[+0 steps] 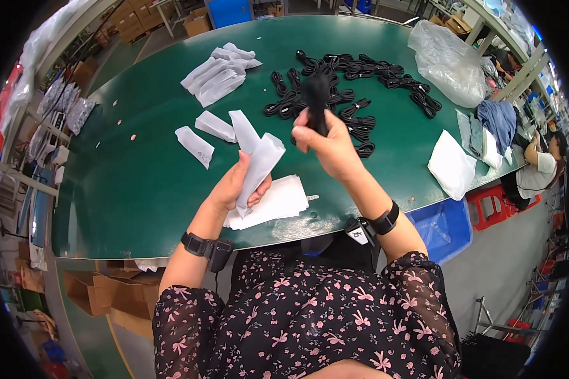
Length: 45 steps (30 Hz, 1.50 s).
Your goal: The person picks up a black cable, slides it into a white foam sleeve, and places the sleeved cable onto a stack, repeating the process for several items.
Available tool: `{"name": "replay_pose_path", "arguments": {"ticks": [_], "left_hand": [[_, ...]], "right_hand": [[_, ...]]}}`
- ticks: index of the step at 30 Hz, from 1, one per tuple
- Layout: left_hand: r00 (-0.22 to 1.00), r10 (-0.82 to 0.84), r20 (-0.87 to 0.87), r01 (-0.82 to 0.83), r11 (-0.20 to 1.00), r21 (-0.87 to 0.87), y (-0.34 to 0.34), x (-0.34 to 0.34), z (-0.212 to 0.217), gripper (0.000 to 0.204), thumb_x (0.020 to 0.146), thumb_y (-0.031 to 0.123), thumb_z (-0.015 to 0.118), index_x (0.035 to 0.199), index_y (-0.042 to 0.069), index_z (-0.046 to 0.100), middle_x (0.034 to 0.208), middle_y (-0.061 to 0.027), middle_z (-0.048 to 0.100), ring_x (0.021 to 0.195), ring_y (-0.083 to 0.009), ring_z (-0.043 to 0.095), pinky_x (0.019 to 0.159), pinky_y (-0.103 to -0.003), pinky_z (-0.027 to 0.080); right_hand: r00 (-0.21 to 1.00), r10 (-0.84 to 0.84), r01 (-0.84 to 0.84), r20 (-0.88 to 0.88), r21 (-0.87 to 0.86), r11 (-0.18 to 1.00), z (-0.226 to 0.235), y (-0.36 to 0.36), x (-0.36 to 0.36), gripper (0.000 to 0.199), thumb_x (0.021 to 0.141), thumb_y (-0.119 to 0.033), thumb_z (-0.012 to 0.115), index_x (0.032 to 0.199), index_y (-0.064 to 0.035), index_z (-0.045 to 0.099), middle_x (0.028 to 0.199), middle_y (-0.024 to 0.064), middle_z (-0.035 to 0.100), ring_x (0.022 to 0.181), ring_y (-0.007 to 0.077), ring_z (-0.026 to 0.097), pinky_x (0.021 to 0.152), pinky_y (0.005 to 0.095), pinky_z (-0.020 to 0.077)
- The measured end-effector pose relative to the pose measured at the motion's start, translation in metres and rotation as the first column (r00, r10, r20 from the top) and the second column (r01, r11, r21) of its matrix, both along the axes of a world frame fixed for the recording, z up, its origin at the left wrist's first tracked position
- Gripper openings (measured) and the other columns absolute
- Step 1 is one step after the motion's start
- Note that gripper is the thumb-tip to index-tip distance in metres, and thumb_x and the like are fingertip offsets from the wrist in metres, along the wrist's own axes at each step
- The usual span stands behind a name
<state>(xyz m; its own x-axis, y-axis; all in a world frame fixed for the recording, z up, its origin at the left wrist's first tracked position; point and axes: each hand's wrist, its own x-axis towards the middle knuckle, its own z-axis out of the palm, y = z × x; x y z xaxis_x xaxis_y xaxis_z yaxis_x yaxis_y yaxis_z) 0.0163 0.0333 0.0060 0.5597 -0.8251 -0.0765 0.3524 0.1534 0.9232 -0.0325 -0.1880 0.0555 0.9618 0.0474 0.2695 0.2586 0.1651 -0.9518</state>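
Note:
My left hand (235, 184) is closed around a whitish translucent pouch (264, 163), held up at a slant above the table's near side. In my right hand (332, 146) is a black bundled cable (318, 95), raised and slightly blurred. Beneath the left hand lies a stack of flat white pouches (284, 201) near the table's edge. Just beyond that hand are several separate pouches, one of them with dark marks (196, 146). A heap of coiled black cables (359, 123) spreads out behind my right hand. Farther off on the left, more pouches (216, 79) lie piled together.
The green table (152, 196) curves around me. At its right are a large clear plastic bag (446, 60), a white bag (452, 165) and grey-blue cloth (501, 123). Below stand a blue bin (441, 230) and red stool (487, 208), beside another person (536, 174). Cardboard boxes (117, 297) sit lower left.

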Motion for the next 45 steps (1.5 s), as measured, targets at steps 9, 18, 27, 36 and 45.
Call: {"name": "replay_pose_path", "arguments": {"ticks": [9, 18, 27, 36, 45], "left_hand": [[0.675, 0.556, 0.485, -0.683, 0.72, 0.123, 0.023, 0.045, -0.007, 0.04, 0.095, 0.032, 0.056, 0.115, -0.003, 0.052, 0.079, -0.0106, 0.059, 0.065, -0.0209, 0.059, 0.06, -0.033, 0.05], [0.296, 0.052, 0.954, -0.558, 0.82, 0.128, -0.038, -0.055, -0.035, 0.018, 0.081, 0.009, 0.07, 0.097, 0.003, 0.063, 0.099, -0.0105, 0.06, 0.085, -0.0272, 0.062, 0.071, -0.035, 0.05], [0.403, 0.045, 0.914, -0.616, 0.752, 0.234, -0.044, -0.059, -0.054, 0.012, 0.082, 0.006, 0.068, 0.089, 0.0, 0.059, 0.083, -0.0104, 0.059, 0.069, -0.0239, 0.06, 0.065, -0.032, 0.049], [0.626, 0.28, 0.728, -0.589, 0.781, 0.207, -0.039, -0.064, -0.049, 0.008, 0.084, 0.0, 0.063, 0.088, -0.002, 0.056, 0.078, -0.01, 0.055, 0.065, -0.0193, 0.053, 0.064, -0.03, 0.046], [0.251, 0.154, 0.956, -0.403, 0.914, -0.041, -0.039, -0.072, -0.027, 0.01, 0.08, -0.004, 0.063, 0.086, 0.001, 0.056, 0.088, -0.0115, 0.057, 0.081, -0.0261, 0.055, 0.07, -0.034, 0.046]], "right_hand": [[0.975, -0.191, 0.174, -0.115, -0.143, 0.974, -0.051, -0.016, -0.016, 0.024, 0.096, -0.02, 0.06, 0.109, -0.0003, 0.058, 0.077, 0.0004, 0.053, 0.065, 0.0092, 0.051, 0.061, 0.0243, 0.0417], [0.933, -0.335, 0.237, -0.13, -0.481, 0.844, -0.077, -0.026, -0.053, 0.029, 0.095, -0.017, 0.061, 0.117, 0.0021, 0.06, 0.085, 0.0029, 0.055, 0.066, 0.0097, 0.054, 0.064, 0.0248, 0.0448], [0.9, -0.278, 0.435, 0.336, -0.645, 0.628, -0.088, -0.027, -0.085, 0.03, 0.087, -0.01, 0.067, 0.116, -0.004, 0.063, 0.086, 0.0095, 0.057, 0.071, 0.0216, 0.057, 0.062, 0.0315, 0.0464], [0.925, -0.059, 0.359, 0.376, -0.811, 0.462, -0.079, -0.031, -0.1, 0.034, 0.084, -0.013, 0.07, 0.116, -0.0065, 0.064, 0.082, 0.0111, 0.054, 0.07, 0.0278, 0.056, 0.063, 0.0359, 0.047], [0.782, -0.013, -0.16, -0.624, -0.221, 0.962, -0.075, -0.028, -0.091, 0.025, 0.087, -0.011, 0.066, 0.11, -0.0031, 0.063, 0.083, 0.0087, 0.056, 0.067, 0.0207, 0.055, 0.061, 0.0315, 0.0464]]}}
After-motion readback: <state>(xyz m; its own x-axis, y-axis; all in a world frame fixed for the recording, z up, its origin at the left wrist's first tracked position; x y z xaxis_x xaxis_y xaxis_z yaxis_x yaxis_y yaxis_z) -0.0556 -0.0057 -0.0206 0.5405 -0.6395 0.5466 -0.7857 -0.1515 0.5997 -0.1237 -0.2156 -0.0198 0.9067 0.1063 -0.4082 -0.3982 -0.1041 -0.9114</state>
